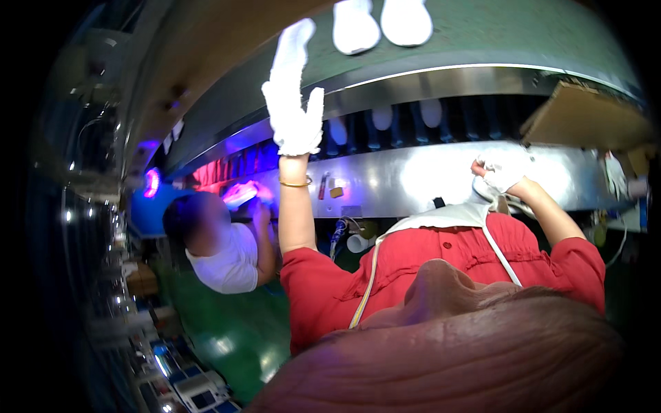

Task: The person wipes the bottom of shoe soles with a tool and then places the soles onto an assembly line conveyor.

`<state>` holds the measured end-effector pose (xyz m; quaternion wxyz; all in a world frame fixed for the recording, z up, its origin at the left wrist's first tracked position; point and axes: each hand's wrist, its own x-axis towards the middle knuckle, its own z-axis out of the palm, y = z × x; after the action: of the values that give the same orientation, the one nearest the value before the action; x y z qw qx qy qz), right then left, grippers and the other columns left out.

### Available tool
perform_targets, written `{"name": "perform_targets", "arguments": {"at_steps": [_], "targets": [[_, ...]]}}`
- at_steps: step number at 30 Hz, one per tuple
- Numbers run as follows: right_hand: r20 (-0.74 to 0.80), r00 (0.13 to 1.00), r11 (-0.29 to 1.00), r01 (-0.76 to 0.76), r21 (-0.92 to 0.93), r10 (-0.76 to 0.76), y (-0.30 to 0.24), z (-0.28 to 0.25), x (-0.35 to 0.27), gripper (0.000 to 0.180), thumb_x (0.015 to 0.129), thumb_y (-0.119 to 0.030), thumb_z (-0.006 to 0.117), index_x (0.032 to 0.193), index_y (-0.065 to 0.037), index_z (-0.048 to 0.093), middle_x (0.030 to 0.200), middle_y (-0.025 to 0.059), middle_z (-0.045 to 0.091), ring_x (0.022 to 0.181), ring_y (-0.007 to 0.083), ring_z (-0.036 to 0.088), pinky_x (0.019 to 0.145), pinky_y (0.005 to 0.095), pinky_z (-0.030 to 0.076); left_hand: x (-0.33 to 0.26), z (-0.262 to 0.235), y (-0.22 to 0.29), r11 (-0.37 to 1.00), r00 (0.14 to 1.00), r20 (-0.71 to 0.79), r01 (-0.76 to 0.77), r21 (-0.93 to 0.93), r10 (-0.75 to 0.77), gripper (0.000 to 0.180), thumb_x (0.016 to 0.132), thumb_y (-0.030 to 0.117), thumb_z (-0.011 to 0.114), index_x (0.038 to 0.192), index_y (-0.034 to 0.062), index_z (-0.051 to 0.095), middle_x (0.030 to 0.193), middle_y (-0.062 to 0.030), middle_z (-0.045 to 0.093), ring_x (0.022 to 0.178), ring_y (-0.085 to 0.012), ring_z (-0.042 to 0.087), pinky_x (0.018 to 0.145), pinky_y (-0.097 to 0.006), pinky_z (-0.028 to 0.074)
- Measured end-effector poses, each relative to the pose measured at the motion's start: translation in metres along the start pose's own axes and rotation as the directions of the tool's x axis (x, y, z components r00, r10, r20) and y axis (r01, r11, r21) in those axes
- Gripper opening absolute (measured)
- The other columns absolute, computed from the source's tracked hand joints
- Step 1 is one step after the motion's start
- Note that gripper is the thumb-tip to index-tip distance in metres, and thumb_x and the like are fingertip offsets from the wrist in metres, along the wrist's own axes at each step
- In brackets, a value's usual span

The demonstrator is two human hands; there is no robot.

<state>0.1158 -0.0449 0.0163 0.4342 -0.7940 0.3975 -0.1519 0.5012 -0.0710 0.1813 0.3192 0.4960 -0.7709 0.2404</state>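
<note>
My left hand (296,124), in a white glove, reaches far forward over the metal bench. Its fingers close on a long white shoe (292,51), while the thumb sticks out to the right. Glare blurs where glove and shoe meet. Two more white shoes (356,27) sit side by side on the green belt (496,38), right of the held one. At the right, my right hand (502,177) is over the bright bench top, gloved with bare fingertips showing. Those fingers are curled, and glare hides what they hold, if anything.
A metal bench (375,179) runs across, bearing a small yellow block (336,193) and a red-handled tool (323,186). White shapes show in the dark slot behind. Cardboard (585,117) leans at far right. Another person (227,255) works at the left under purple light.
</note>
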Motion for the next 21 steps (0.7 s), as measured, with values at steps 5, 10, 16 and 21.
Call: {"name": "perform_targets", "arguments": {"at_steps": [5, 10, 16, 21], "targets": [[-0.056, 0.891, 0.805, -0.378, 0.456, 0.45, 0.133, 0.079, -0.074, 0.013, 0.086, -0.015, 0.058, 0.086, -0.003, 0.063, 0.073, 0.003, 0.062, 0.067, 0.0135, 0.055, 0.064, 0.0272, 0.045, 0.046, 0.024, 0.009, 0.985, 0.986, 0.068, -0.146, -0.088, 0.152, 0.037, 0.081, 0.019, 0.06, 0.117, 0.0094, 0.057, 0.124, -0.0148, 0.053, 0.119, -0.0364, 0.045, 0.097, -0.046, 0.036], [-0.191, 0.74, 0.757, -0.584, 0.293, 0.645, 0.203, 0.125, -0.114, 0.023, 0.083, -0.023, 0.059, 0.09, -0.002, 0.064, 0.083, 0.0144, 0.065, 0.075, 0.0204, 0.06, 0.07, 0.0326, 0.046, 0.076, 0.069, -0.022, 0.966, 0.924, 0.31, -0.254, 0.054, 0.226, 0.031, 0.087, 0.019, 0.051, 0.115, 0.0068, 0.058, 0.114, -0.0149, 0.058, 0.11, -0.0316, 0.05, 0.091, -0.042, 0.04], [-0.315, 0.537, 0.612, -0.569, 0.55, 0.782, 0.194, 0.131, -0.117, 0.025, 0.089, -0.028, 0.05, 0.091, -0.005, 0.062, 0.073, 0.01, 0.062, 0.058, 0.0191, 0.056, 0.052, 0.0319, 0.044, 0.074, 0.073, -0.028, 0.768, 0.92, 0.369, 0.33, -0.549, -0.132, 0.034, 0.087, 0.019, 0.053, 0.116, 0.0035, 0.057, 0.11, -0.0135, 0.06, 0.109, -0.0231, 0.051, 0.09, -0.035, 0.043], [-0.065, 0.325, 0.12, -0.154, 0.981, 0.944, 0.159, 0.116, -0.112, 0.017, 0.087, -0.028, 0.054, 0.089, -0.012, 0.059, 0.068, 0.0066, 0.062, 0.04, 0.0125, 0.045, 0.035, 0.0263, 0.034, 0.068, 0.08, -0.042, 0.972, 0.947, 0.29, -0.079, -0.22, 0.142, 0.032, 0.089, 0.022, 0.053, 0.116, 0.0055, 0.055, 0.101, -0.0127, 0.056, 0.095, -0.0247, 0.053, 0.079, -0.036, 0.048]]}}
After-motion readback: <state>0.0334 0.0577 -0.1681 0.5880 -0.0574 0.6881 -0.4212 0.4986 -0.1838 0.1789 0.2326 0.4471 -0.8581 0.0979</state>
